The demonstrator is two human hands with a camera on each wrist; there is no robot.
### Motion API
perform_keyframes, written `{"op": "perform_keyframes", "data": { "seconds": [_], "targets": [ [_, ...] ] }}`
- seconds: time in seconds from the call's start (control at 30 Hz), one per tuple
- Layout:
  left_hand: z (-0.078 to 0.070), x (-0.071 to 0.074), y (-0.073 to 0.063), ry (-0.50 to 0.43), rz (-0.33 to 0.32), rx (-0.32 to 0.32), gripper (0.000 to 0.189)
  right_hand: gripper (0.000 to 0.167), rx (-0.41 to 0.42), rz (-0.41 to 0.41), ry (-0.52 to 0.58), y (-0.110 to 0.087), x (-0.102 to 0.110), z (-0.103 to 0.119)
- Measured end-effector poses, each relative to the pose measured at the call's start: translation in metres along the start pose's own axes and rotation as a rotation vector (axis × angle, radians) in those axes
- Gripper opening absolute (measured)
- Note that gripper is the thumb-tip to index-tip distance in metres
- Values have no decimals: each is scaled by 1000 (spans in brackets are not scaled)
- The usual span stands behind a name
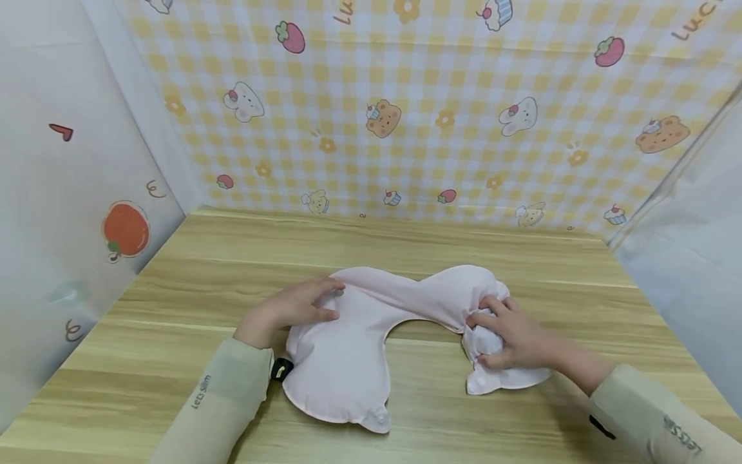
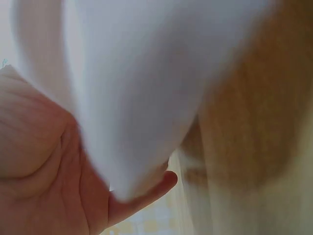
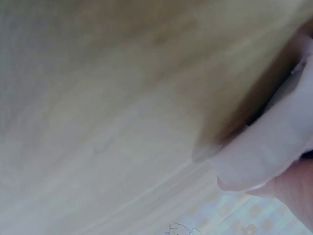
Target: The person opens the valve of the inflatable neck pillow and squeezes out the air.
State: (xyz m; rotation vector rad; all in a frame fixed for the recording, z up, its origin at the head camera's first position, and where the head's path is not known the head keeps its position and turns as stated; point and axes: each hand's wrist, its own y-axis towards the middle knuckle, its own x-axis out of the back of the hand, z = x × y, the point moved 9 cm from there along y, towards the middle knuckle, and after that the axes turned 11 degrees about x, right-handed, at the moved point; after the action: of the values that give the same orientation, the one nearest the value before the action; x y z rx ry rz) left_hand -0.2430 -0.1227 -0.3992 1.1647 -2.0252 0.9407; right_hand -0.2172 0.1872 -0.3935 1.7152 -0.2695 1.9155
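A pale pink, U-shaped neck pillow (image 1: 353, 348) lies on the wooden table, its opening toward me. Its left arm is spread flat, with a snap-like round piece at the tip. My left hand (image 1: 301, 303) rests on the outer left edge of the pillow, fingers fairly straight; the left wrist view shows the palm (image 2: 44, 161) beside the blurred fabric (image 2: 132, 98). The right hand (image 1: 513, 332) grips the pillow's right arm with curled fingers, and the cloth bunches and folds under them. In the right wrist view, a pale fabric edge (image 3: 269, 147) hides most of that hand.
The light wooden table (image 1: 261, 238) runs back to a yellow checked cloth (image 1: 406, 161) with cartoon prints. White sheets hang at the left (image 1: 52, 187) and right (image 1: 695, 212). A black strap (image 1: 281, 369) shows beside the left sleeve.
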Motion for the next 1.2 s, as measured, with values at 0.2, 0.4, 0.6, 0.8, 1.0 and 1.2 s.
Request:
{"op": "perform_keyframes", "data": {
  "seconds": [0.2,0.4,0.6,0.8,1.0,1.2],
  "targets": [
    [-2,0,-1,50,-4,-27,56,41,-90,25,38,-1,1,-4],
    [-2,0,0,53,9,-12,59,42,-167,16,-16,0,-4,-8],
    [0,0,-3,27,22,3,58,35,-47,4,-69,7,-7,4],
    [-2,0,-2,27,27,13,59,21,-45,-25,-76,6,-4,5],
    [-2,0,-3,28,34,9,57,17,-65,-8,-50,9,-5,4],
    [-2,-1,-1,31,39,9,56,18,-85,5,-36,11,-8,1]
  ]
}}
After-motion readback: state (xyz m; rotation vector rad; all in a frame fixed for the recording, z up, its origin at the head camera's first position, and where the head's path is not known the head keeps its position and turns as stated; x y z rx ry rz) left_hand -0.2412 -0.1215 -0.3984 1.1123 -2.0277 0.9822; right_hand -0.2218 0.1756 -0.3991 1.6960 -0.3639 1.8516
